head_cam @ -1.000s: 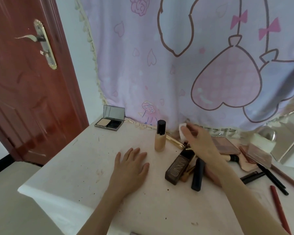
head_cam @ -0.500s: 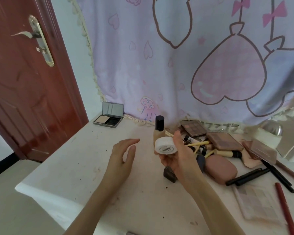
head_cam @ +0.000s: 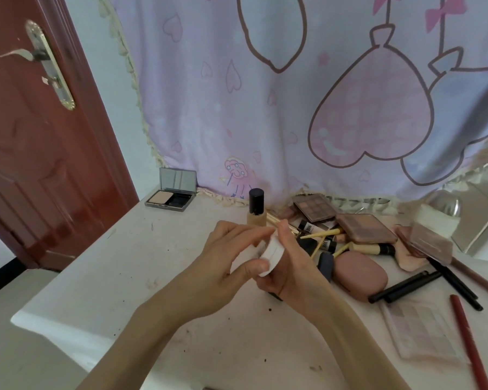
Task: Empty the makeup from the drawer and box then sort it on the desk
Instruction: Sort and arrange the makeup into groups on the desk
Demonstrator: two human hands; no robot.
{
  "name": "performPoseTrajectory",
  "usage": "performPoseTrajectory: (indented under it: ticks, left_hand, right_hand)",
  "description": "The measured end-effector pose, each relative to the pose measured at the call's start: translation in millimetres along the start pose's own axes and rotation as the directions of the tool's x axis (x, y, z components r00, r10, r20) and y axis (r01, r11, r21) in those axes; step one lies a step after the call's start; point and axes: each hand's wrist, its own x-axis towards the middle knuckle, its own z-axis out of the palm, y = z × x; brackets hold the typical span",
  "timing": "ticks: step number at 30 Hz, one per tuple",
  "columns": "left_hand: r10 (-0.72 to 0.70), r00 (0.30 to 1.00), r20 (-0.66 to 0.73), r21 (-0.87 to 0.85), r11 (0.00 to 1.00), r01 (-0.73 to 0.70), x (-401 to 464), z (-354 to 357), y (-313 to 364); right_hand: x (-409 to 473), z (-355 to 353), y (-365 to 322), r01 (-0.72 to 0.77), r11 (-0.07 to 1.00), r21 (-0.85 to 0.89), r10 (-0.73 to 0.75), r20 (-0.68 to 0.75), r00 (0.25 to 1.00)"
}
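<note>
Two hands, left hand (head_cam: 226, 266) and right hand (head_cam: 290, 271), both gripping a half-hidden white jar (head_cam: 272, 256).

Little can be read here. Two small dark tubes (head_cam: 310, 227) in the pile of makeup at about two o'clock from the hands carry pale labels with dark lettering, but it is too small and blurred to make out. The white jar (head_cam: 271, 255) shows no legible print. The drawn figure on the curtain (head_cam: 238, 170) bears no words.
</note>
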Motion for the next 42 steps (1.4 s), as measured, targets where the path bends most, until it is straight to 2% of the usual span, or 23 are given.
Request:
performPoseTrajectory:
  ticks: [6,10,15,19,23,26,27,30,34,39,42]
  left_hand:
    - [0.071,0.993,-0.093,0.317,0.948,-0.038,-0.8,5.1,-9.4]
    - [0.145,0.98,-0.136,0.526,0.849,-0.053,2.6,10.4,-10.4]
    - [0.223,0.963,-0.148,0.616,0.783,-0.087,0.0,12.1,-16.9]
    - [0.1,0.978,-0.181,0.511,0.86,0.007,-6.0,7.2,-16.1]
    - [-0.02,0.997,-0.077,0.469,0.882,0.054,-6.6,-18.1,-8.0]
    - [-0.151,0.983,0.1,0.142,0.981,0.136,-12.0,-29.3,-0.6]
    - [-0.14,0.981,0.131,0.092,0.987,0.128,-12.9,-30.7,0.2]
    - [-0.093,0.99,0.103,0.183,0.98,0.073,-9.3,-31.0,-3.2]
    - [-0.121,0.992,0.039,0.279,0.954,0.105,-6.3,-34.8,-5.4]
    - [-0.1,0.981,0.169,0.13,0.988,0.079,-14.2,-38.9,-1.4]
    - [-0.095,0.984,0.15,0.174,0.982,0.068,-16.0,-40.3,-4.2]
  right_hand:
    - [-2.6,2.4,-1.6,-0.003,0.998,0.07,-0.002,0.076,0.997]
    - [-3.3,2.0,-0.5,0.019,0.994,0.104,-0.03,0.1,0.995]
    - [-1.2,2.5,4.4,0.027,0.997,0.073,-0.033,0.083,0.996]
    - [-0.4,7.0,10.4,0.03,0.997,0.068,-0.034,0.059,0.998]
    - [-0.6,15.0,11.1,0.011,0.988,0.157,-0.02,0.054,0.998]
    - [-2.6,12.9,8.7,-0.038,0.982,0.183,0.024,0.077,0.997]
    - [-3.0,12.3,8.5,-0.056,0.98,0.189,0.04,0.088,0.995]
    - [-3.1,11.4,9.6,-0.098,0.976,0.193,0.077,0.117,0.99]
    - [-3.7,9.7,9.2,-0.089,0.979,0.181,0.064,0.139,0.988]
    - [-1.7,9.3,11.6,-0.086,0.976,0.198,0.062,0.125,0.99]
    - [-1.5,11.9,15.4,-0.123,0.982,0.142,0.101,0.15,0.984]
